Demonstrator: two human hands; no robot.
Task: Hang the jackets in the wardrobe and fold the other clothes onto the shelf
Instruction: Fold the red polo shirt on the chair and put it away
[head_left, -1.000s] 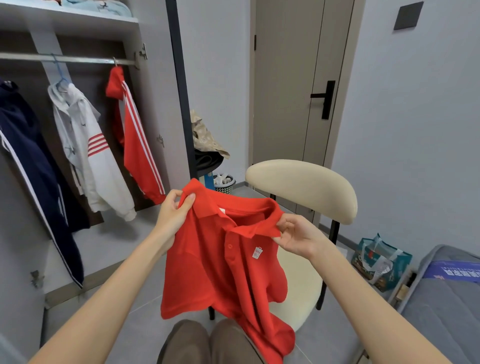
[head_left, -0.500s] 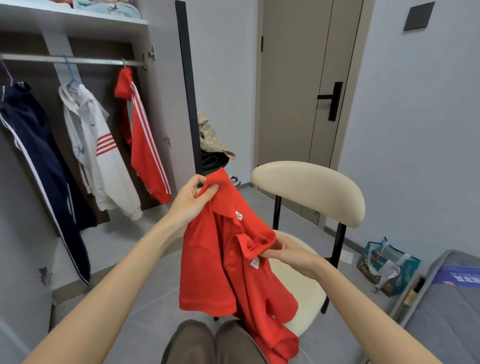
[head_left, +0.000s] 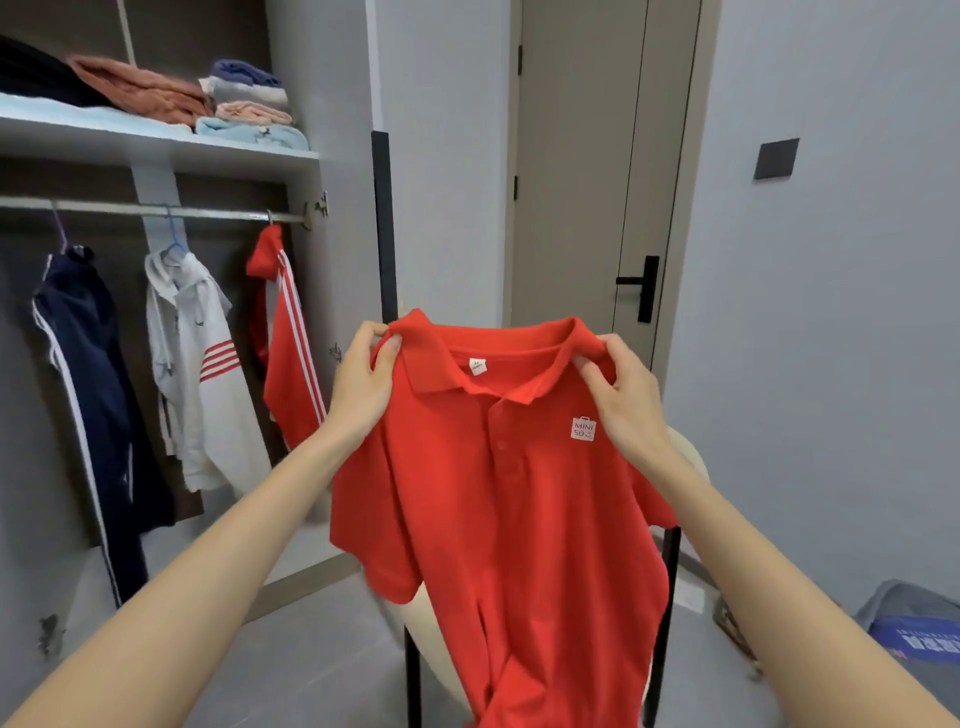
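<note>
One red polo shirt (head_left: 498, 493): soft matte knit, fold-over collar, short button placket, small white square logo on the chest, white label inside the neck. It hangs in the air in front of the wardrobe and door, with its front to the camera. The body drapes down in loose vertical folds and the short sleeves droop at each side.

Grip: two hands, both pinching cloth. The left hand (head_left: 363, 384) nips the shoulder just outside the collar's left end, thumb on the near face. The right hand (head_left: 623, 405) does the same at the other end, fingers curled into the fabric above the logo. The collar stretches between them and the rest of the shirt hangs below.

Behind the shirt, mostly hidden, is one chair (head_left: 434, 644) with cream padding and thin black legs.

On the metal rail (head_left: 130, 209) hang three jackets: navy jacket (head_left: 88, 374) with white stripes, white hooded jacket (head_left: 202, 374) with red arm bands, red jacket (head_left: 285, 353) with white stripes. Above, the white shelf (head_left: 156, 148) carries folded clothes, including a fuzzy orange piece and a small stack of four.
</note>
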